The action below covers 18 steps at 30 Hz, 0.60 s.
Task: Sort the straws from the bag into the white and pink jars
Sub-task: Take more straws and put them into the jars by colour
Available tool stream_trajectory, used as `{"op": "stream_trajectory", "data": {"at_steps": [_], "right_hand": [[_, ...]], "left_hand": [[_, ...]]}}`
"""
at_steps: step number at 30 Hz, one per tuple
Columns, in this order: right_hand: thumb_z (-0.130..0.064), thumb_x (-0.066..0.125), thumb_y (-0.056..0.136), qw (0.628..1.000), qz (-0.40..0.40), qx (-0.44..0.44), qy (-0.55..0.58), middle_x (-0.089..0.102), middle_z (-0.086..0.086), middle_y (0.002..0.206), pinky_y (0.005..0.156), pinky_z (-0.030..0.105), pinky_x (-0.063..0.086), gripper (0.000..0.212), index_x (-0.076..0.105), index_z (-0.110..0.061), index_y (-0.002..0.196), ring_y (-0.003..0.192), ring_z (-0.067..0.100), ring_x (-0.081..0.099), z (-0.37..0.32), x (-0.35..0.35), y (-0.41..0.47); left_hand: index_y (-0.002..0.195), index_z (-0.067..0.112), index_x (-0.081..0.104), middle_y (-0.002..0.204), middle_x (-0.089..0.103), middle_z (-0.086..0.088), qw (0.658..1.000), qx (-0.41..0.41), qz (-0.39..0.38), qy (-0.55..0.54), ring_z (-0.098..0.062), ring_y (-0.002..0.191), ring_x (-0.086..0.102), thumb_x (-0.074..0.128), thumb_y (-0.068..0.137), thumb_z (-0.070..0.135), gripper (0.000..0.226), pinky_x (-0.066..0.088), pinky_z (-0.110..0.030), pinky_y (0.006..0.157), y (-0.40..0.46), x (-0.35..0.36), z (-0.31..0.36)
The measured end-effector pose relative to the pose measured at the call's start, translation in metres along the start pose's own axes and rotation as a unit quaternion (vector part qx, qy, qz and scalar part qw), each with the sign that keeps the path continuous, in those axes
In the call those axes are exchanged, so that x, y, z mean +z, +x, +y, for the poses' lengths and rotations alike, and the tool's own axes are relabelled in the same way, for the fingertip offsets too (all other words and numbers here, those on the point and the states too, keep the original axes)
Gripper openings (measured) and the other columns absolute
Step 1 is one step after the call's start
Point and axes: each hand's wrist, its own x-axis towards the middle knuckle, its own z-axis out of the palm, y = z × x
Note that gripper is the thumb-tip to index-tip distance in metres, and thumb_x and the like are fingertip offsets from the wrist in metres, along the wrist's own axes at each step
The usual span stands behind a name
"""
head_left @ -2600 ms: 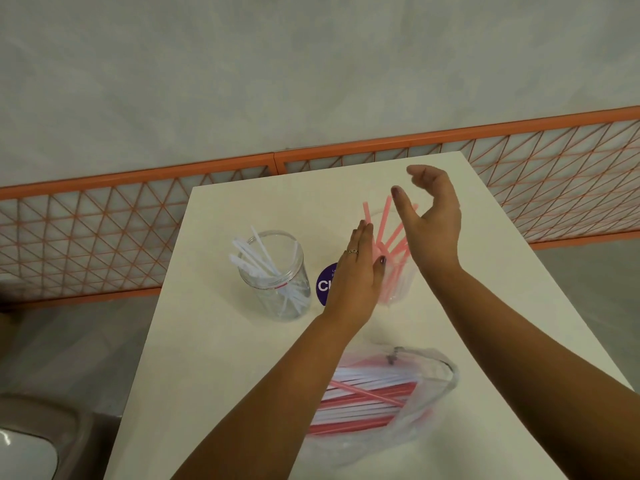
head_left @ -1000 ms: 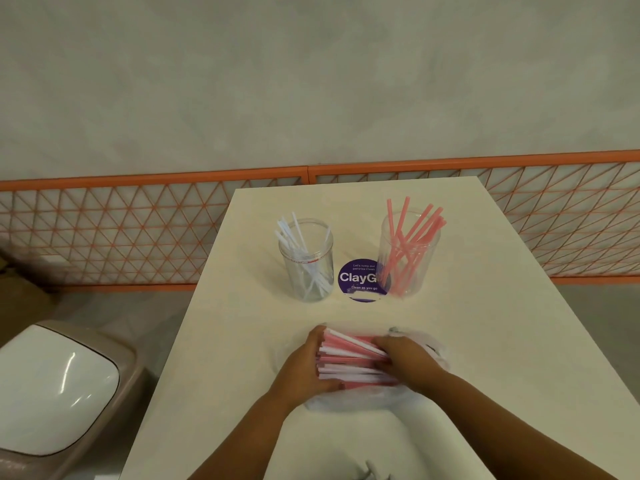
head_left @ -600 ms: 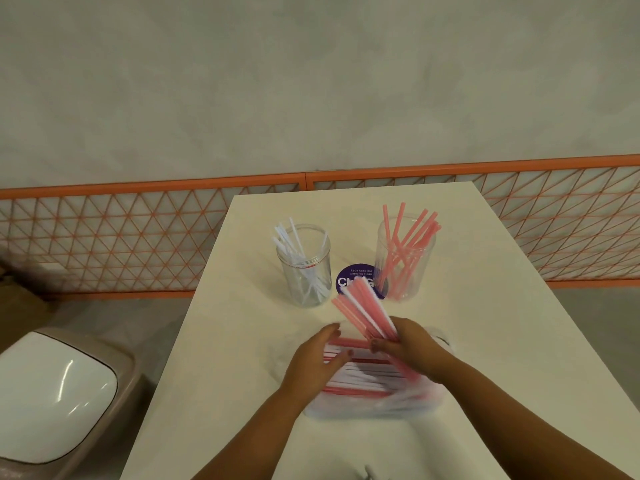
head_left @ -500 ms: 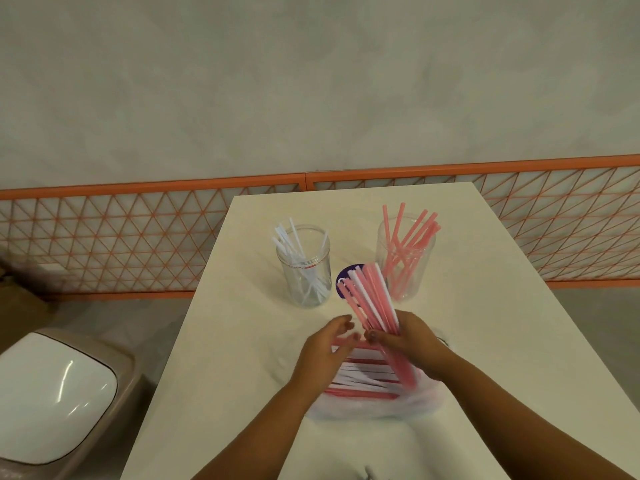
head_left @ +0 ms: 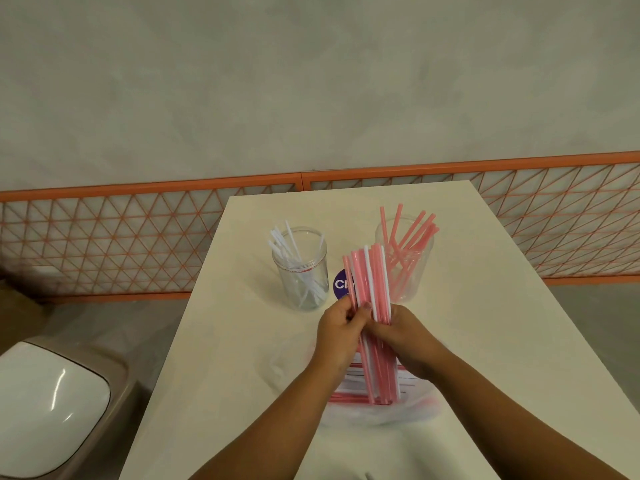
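My right hand grips a bundle of straws, mostly pink with a couple of white ones, standing nearly upright over the clear plastic bag. My left hand holds the same bundle from the left, its fingers pinching the outer straws. More pink and white straws lie inside the bag below. Behind the hands stand two clear jars: the left jar holds several white straws, the right jar holds several pink straws.
A round purple sticker lies on the cream table between the jars. An orange lattice fence runs behind the table. A beige bin with a white lid stands on the floor at the left.
Both hands dropped from the pink jar to the bag. My right hand lifted a bundle of straws out and tipped it upright, and my left hand closed on it.
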Motion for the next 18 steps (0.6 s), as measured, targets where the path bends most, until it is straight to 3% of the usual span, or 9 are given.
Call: {"op": "stream_trajectory", "data": {"at_steps": [2,7,12,16,18], "right_hand": [[-0.019,0.057,0.091,1.000,0.004,0.009,0.006,0.068,0.018,0.103,0.085,0.036,0.057,0.014,0.064,-0.023,0.102,0.094,0.030,0.067,0.002,0.001,0.002],[-0.019,0.056,0.092,0.999,0.040,0.019,0.006,0.068,0.007,0.089,0.068,0.023,0.057,0.010,0.061,-0.027,0.094,0.079,0.020,0.069,0.002,0.005,0.006],[-0.024,0.058,0.090,0.997,0.056,0.035,0.027,0.068,0.007,0.095,0.073,0.026,0.057,0.019,0.059,-0.021,0.108,0.086,0.021,0.068,0.005,0.003,0.008],[-0.021,0.056,0.092,0.997,0.054,0.036,0.047,0.069,0.006,0.097,0.080,0.030,0.057,0.013,0.058,-0.027,0.103,0.089,0.022,0.069,0.007,0.000,0.008],[-0.022,0.055,0.092,0.997,0.062,0.041,0.038,0.069,0.009,0.101,0.086,0.036,0.056,0.015,0.058,-0.025,0.107,0.092,0.026,0.068,0.010,-0.002,0.010]], "left_hand": [[0.118,0.016,0.060,0.095,0.065,0.006,1.000,0.014,0.016,0.022,-0.004,0.089,0.062,0.048,0.096,0.018,0.025,0.051,-0.020,0.082,0.001,0.003,0.001],[0.121,0.012,0.056,0.102,0.062,0.002,0.998,0.022,0.057,0.033,-0.007,0.089,0.059,0.040,0.098,0.015,0.029,0.046,-0.009,0.077,0.007,0.009,0.001],[0.106,0.020,0.056,0.091,0.062,0.005,0.999,-0.019,0.046,-0.018,-0.005,0.083,0.061,0.038,0.099,0.018,0.019,0.053,-0.023,0.082,0.019,0.011,0.006],[0.119,0.018,0.057,0.100,0.064,0.003,0.999,-0.036,0.017,0.004,-0.012,0.092,0.063,0.043,0.098,0.022,0.026,0.051,-0.017,0.078,0.025,0.012,0.004],[0.118,0.016,0.059,0.102,0.065,0.001,0.998,-0.036,0.009,0.042,-0.016,0.096,0.063,0.046,0.096,0.022,0.025,0.053,-0.024,0.083,0.026,0.013,0.004]]}}
